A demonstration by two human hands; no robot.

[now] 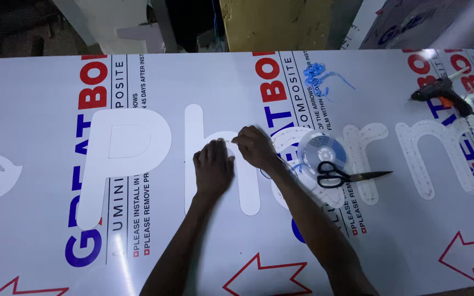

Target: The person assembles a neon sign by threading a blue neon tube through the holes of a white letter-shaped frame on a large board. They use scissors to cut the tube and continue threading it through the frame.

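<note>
While both hands press white cut-out letter [223, 159] flat at sheet centre, left hand [213, 169] fingers spread, right hand [254, 147] fingers pinching its arch; likely thin, light, bendy; best gripped by edges. Scissors [346, 176] at 3 o'clock.

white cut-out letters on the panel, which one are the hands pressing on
The tall white second letter, with a long stem and arch. Both the left hand and right hand rest on its arch; the big first letter and the dotted clear letters lie untouched.
</note>
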